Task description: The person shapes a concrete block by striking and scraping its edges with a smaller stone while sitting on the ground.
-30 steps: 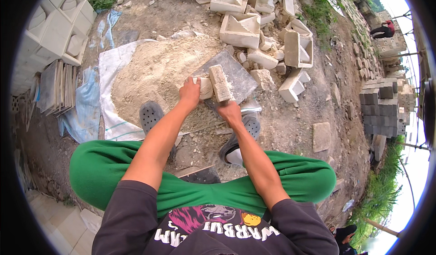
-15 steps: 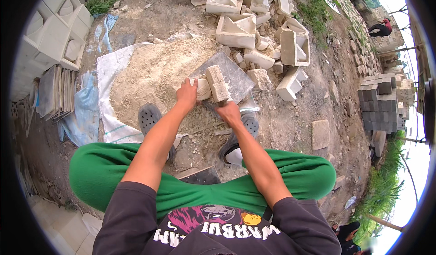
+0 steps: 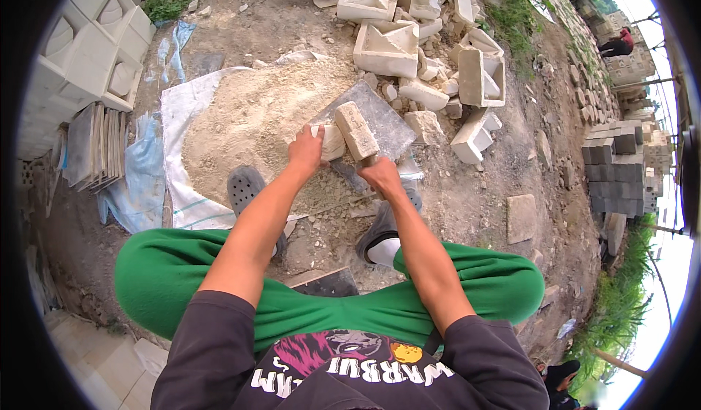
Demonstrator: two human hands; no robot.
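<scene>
The pale chunk sat over the near-left part of a dark slab, taking the chunk as the clock's centre and straight ahead of the person as twelve. The left hand, at nine o'clock, had its fingers curled over the chunk, gripping it from the side. Just beside the chunk, at two o'clock, was the blocky head of a mallet; whether the two touched could not be told. The right hand, at four o'clock, was closed around the short handle. The likeliest mishap was a blow landing on the left fingers, since they lay so near the mallet head and a small twist of the handle could turn it their way. The chunk, looking rough and uneven, might also have rocked or split under a strike, loosening the hold. The slab could have shifted if the heap of powder at ten o'clock gave it soft footing. Chips might have flown toward the left shoe at eight and the right shoe at five, both near the work. The broken blocks at one o'clock seemed a lesser worry, standing clear of the hands.
</scene>
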